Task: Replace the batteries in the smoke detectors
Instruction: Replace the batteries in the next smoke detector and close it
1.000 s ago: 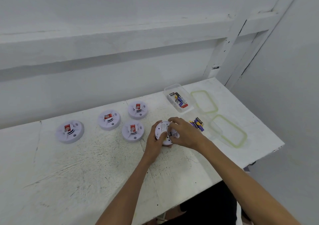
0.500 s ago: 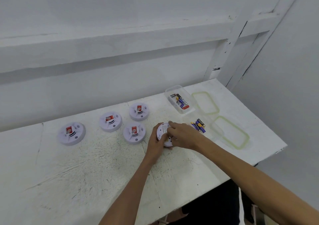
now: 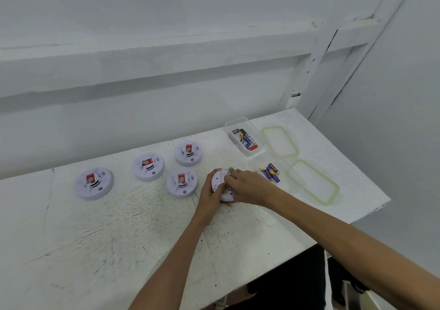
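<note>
**Fifth detector between both hands, spare batteries just right of the right hand**

A white table carries everything. Four smoke detectors sit face up on its far left part, each with a red sticker: one far left, one further in, and a pair closer to the hands. Two green-rimmed lids lie flat at the right end. Beside the farther lid stands a clear tub with batteries in it.

The fifth detector lies back up at the table's middle, between the hands. The left hand grips its left and near rim, fingers curled round the edge. The right hand comes across from the right, its fingers bent down onto the far part of the back. Whether they pinch a battery, a cover or only press cannot be told; the thumb is hidden.

A small cluster of loose batteries lies just beyond the right hand's knuckles, to its right, their long axes running diagonally away from the person. Whether a clear tub surrounds them cannot be told. Judging by this, the right hand is much the nearer to any fresh cell, while the left looks set to steady the housing.
</note>
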### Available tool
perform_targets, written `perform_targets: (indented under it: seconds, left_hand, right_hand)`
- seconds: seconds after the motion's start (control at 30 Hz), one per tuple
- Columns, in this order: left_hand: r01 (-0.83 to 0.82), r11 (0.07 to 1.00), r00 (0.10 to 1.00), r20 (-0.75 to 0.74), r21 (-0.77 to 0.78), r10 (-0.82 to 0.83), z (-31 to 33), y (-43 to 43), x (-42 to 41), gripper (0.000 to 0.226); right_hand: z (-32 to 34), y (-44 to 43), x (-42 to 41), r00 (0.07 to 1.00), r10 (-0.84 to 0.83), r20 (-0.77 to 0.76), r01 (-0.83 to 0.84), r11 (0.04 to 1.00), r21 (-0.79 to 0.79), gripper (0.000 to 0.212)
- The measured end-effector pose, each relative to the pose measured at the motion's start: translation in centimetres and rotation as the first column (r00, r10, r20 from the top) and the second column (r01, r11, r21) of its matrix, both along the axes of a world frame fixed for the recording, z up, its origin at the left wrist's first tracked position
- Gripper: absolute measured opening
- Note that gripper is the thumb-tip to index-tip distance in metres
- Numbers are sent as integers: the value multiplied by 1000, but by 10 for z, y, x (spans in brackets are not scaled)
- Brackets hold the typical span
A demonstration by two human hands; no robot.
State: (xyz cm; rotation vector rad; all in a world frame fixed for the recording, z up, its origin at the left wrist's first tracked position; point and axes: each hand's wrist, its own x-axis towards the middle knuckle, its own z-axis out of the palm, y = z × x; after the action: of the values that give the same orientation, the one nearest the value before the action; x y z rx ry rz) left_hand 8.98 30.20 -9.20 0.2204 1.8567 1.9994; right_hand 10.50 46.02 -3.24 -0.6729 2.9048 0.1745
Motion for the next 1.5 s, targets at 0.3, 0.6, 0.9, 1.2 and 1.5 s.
perform_targets:
  seconds: [0.3, 0.6, 0.9, 1.2, 1.5]
  left_hand:
    - [4, 1000, 1000, 30, -6, -4, -1, 0, 1, 46]
    - [-38, 999, 998, 53, 9, 38, -2, 1, 1, 42]
    - [-67, 997, 998, 17, 37, 66, 0, 0, 5, 40]
    - [-63, 996, 997, 41, 61, 61, -3, 1, 5, 43]
    - [-69, 995, 996, 54, 76, 65, -6, 1, 3, 44]
  right_hand:
    - [-4, 20, 12, 989, 86, -117, -98, 990, -100, 38]
    - [-5, 33, 19, 957, 103, -270, -162, 965, -207, 46]
    - [0, 50, 38, 766, -641, -48, 347, 474, -809, 12]
    - [-9, 97, 31, 575, -807, 139, 701, 397, -593, 19]
    - [-19, 102, 35, 597, -775, 209, 774, 487, -405, 6]
